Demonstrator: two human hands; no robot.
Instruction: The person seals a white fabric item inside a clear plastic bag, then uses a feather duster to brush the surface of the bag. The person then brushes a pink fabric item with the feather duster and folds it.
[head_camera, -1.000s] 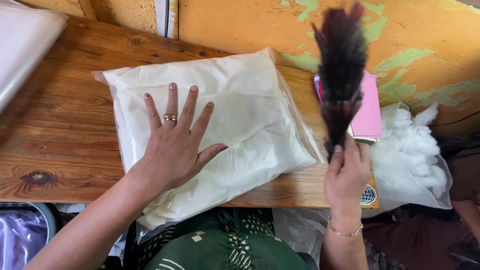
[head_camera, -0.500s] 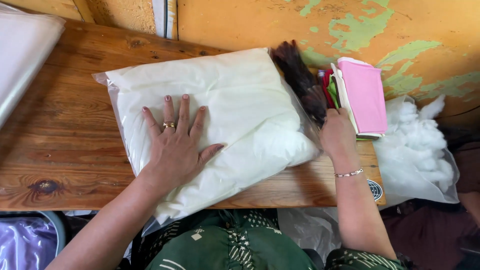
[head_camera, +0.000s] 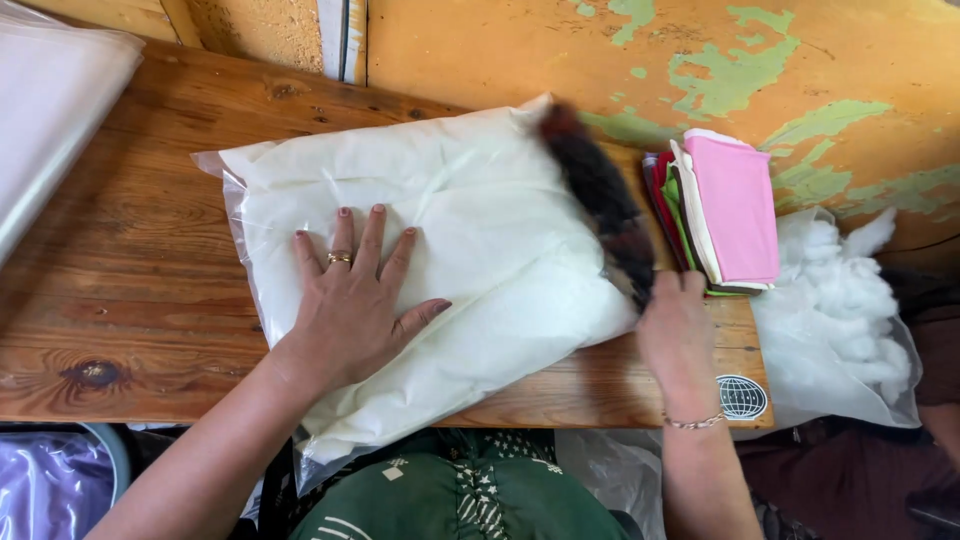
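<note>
Two hands: left (head_camera: 352, 300) flat on one pillow (head_camera: 440, 260); right (head_camera: 678, 325) grips one brush (head_camera: 600, 195).

head view, looking down, close over table (head_camera: 130, 330)

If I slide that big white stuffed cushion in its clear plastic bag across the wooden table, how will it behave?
The white stuffed cushion in its clear plastic bag probably slides easily, since the film looks glossy. It likely sags when lifted: the left hand dents it. It overhangs the wooden table, so it may slip off.

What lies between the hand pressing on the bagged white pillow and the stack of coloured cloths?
In the head view, between the left hand and the stack of folded cloths lie more of the bagged white pillow and a dark feather duster, gripped by the right hand.
</note>
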